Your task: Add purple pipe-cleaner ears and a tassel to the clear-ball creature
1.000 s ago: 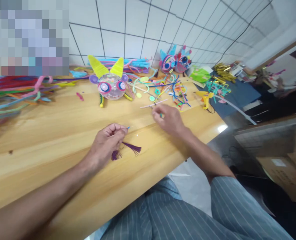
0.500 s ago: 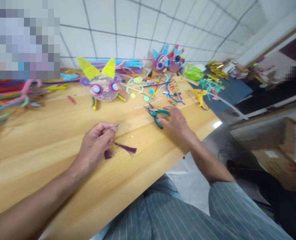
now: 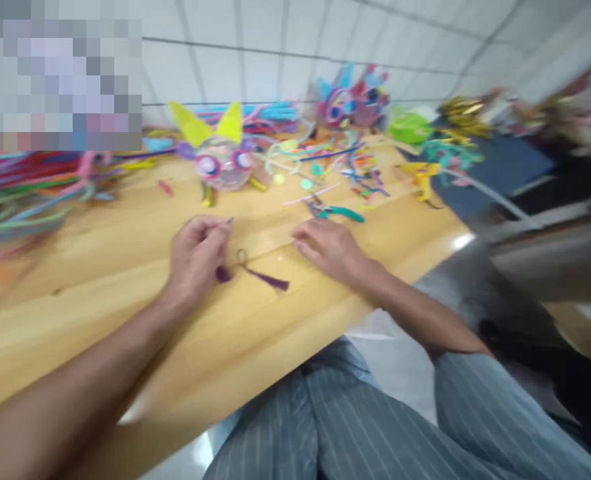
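Note:
My left hand (image 3: pixel 198 257) is closed in a pinch, and the tip of a thin blue piece (image 3: pixel 231 220), perhaps a pipe cleaner end, pokes out past its fingertips. A dark purple tassel (image 3: pixel 270 280) with a looped cord lies on the table to its right. Another purple tassel (image 3: pixel 222 274) shows partly from under that hand. My right hand (image 3: pixel 332 247) is held over the table with its fingers loosely curved and apart, nothing seen in them. Just beyond it lie green-handled pliers (image 3: pixel 342 213), their near part hidden by the hand.
A clear round figure (image 3: pixel 225 170) with yellow ears stands behind the hands. Pipe cleaners (image 3: pixel 40 173) are heaped at left, with small scraps (image 3: pixel 360 170) at back right. A yellow glue gun (image 3: pixel 422 177) stands near the table's right edge. Two more figures (image 3: pixel 338 103) stand by the wall.
My right hand has come away from the pliers, toward my left hand, leaving them on the table. My left hand keeps its pinch on the blue piece. The view has shifted a little.

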`<state>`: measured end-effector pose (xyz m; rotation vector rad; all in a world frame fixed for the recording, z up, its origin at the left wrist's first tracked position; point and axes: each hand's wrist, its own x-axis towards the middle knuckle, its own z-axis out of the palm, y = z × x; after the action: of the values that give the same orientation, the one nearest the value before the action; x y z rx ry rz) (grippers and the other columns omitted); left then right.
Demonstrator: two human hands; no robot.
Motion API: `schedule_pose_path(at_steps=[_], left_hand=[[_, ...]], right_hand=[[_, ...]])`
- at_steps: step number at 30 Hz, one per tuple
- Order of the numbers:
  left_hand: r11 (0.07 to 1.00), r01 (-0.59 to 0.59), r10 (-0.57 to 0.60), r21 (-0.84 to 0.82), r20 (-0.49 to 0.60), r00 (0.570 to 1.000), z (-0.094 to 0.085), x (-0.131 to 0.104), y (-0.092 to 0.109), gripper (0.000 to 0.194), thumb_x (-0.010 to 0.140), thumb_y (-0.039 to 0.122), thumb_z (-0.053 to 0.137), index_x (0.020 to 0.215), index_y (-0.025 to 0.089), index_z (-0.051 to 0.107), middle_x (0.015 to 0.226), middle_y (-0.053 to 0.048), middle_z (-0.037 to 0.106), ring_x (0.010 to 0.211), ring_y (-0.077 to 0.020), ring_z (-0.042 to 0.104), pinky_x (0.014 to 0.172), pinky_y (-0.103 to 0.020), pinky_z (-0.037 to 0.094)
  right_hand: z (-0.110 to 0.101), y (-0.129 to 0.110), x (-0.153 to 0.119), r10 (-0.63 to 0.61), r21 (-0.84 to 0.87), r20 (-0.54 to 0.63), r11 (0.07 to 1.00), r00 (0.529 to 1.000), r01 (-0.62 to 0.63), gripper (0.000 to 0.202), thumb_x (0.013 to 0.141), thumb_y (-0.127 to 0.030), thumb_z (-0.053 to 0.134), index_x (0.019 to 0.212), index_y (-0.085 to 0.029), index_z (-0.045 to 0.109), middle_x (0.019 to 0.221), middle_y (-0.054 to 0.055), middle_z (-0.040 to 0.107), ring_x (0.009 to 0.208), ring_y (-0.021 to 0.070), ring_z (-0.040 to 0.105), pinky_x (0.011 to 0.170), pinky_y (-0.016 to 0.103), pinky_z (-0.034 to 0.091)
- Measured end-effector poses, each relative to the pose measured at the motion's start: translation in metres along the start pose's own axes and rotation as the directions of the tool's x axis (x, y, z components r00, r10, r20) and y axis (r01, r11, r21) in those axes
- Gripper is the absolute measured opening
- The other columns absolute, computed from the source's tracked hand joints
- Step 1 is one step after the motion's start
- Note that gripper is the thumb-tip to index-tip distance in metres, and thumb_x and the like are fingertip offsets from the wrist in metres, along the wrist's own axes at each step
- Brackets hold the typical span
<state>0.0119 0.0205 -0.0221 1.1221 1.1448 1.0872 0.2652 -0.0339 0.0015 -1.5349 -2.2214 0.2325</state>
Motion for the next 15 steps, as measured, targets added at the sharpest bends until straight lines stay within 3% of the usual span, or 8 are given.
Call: schedule_pose_path(at_steps=[3, 7, 15], left_hand=[[0.998, -0.044, 0.042, -0.038, -0.045, 0.998, 0.002, 0.008, -0.004, 0.013, 0.078, 0.027, 0.074, 0.082, 0.022, 0.063, 0.054, 0.008, 0.049, 0.044, -0.0076, 0.037, 0.043, -0.022, 0.026], [0.998, -0.039, 0.037, -0.052, -0.042, 0.998, 0.002, 0.010, -0.006, 0.011, 0.078, 0.025, 0.073, 0.081, 0.021, 0.063, 0.056, 0.007, 0.049, 0.045, -0.0081, 0.037, 0.045, -0.023, 0.026], [0.992, -0.083, 0.074, -0.095, -0.096, 0.993, -0.003, 0.010, 0.010, 0.010, 0.080, 0.025, 0.073, 0.082, 0.023, 0.063, 0.057, 0.007, 0.048, 0.045, -0.0083, 0.034, 0.044, -0.024, 0.026]], right_hand=[[0.005, 0.004, 0.007, 0.001, 0.040, 0.011, 0.999, 1.000, -0.001, 0.014, 0.098, -0.018, 0.060, 0.089, -0.022, 0.071, 0.088, 0.005, 0.078, 0.086, 0.0213, 0.071, 0.080, 0.034, 0.050], [0.012, -0.006, 0.012, -0.057, 0.120, 0.091, 0.992, 0.994, 0.046, 0.011, 0.095, -0.022, 0.066, 0.085, -0.022, 0.068, 0.080, 0.002, 0.075, 0.075, 0.0182, 0.068, 0.071, 0.031, 0.046], [0.026, -0.037, 0.017, -0.137, 0.127, 0.202, 0.986, 0.970, 0.113, 0.008, 0.096, -0.027, 0.074, 0.093, -0.021, 0.070, 0.089, 0.005, 0.077, 0.085, 0.0197, 0.070, 0.078, 0.031, 0.049]])
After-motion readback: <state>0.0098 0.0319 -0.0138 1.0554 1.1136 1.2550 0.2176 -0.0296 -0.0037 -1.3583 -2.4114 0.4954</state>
